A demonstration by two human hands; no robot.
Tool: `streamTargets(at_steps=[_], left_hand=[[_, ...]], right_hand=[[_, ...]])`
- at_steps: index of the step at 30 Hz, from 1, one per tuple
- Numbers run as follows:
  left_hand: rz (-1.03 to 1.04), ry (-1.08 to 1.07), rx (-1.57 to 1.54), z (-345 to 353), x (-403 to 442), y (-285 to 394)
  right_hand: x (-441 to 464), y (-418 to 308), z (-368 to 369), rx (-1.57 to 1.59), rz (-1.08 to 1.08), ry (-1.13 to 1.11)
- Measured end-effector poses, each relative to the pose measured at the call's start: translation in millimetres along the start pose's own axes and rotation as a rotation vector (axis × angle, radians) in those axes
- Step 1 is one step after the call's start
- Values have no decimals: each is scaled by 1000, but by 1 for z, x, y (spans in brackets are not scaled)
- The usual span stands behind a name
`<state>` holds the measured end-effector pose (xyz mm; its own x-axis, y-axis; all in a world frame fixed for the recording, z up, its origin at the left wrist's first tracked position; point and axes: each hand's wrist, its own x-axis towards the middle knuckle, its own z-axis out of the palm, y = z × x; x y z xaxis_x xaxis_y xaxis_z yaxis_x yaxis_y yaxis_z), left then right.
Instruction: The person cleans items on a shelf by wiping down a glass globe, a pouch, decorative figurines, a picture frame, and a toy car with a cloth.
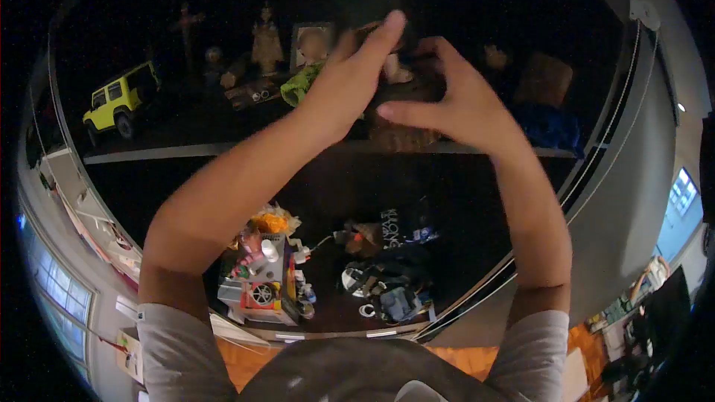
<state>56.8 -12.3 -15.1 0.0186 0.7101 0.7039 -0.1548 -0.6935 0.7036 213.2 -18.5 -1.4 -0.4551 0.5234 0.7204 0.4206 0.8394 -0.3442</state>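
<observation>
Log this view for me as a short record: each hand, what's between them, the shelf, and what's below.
Left hand: raised at the dark figure, contact unclear
Right hand: thumb and fingers apart, beside the figure's lower part, contact unclear
Between hands: dark figure, blurred, details hard to tell
Shelf, left: yellow toy car
Shelf, middle: picture frame, green item
Shelf, right: blue item
Below: mixed items, including a box with a wheel picture
Lighting: dim around the shelf
</observation>
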Motion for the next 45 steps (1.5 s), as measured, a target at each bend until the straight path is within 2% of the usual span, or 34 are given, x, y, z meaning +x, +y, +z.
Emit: streamTargets(at_steps=[3, 4, 7, 10, 13, 19, 23, 25, 28, 31, 34, 37, 40, 42, 44, 45], left_hand=[[32, 5, 299, 10, 23, -1], [-13, -130, 431, 14, 22, 18], [-53, -298, 533, 13, 48, 11], [-91, -169, 953, -2, 79, -14], [33, -107, 1186, -22, 62, -9], [28, -177, 1098, -89, 56, 10], [113, -126, 974, -119, 45, 11], [110, -98, 1011, -130, 39, 10], [0, -153, 1013, -134, 38, 20], [61, -306, 1098, -147, 40, 6], [-36, -433, 1062, -150, 36, 1], [-252, -491, 1107, -136, 31, 15], [-247, -513, 1197, -142, 30, 5], [-183, -543, 1160, -146, 34, -4], [-108, -477, 1194, -144, 32, -3], [-67, -402, 1248, -140, 29, -1]], right_hand=[[17, 14, -14, 146, 1, -129], [23, 24, -14, 46, 57, -102], [40, 52, -11, 169, 69, -86], [61, 87, -17, -150, 207, -18], [80, 117, -23, -255, 211, 53], [133, 198, -8, -483, 438, 30], [153, 221, 9, -395, 389, 77], [159, 225, 14, -466, 414, 51], [173, 226, 11, -688, 499, -113], [162, 227, 12, -576, 489, -35], [155, 248, 16, -459, 430, 32], [159, 271, 20, -531, 335, -76], [162, 268, 24, -669, 506, -118], [157, 292, 19, -434, 544, -105], [156, 284, 18, -479, 438, -202], [150, 255, 10, -634, 311, -301]])
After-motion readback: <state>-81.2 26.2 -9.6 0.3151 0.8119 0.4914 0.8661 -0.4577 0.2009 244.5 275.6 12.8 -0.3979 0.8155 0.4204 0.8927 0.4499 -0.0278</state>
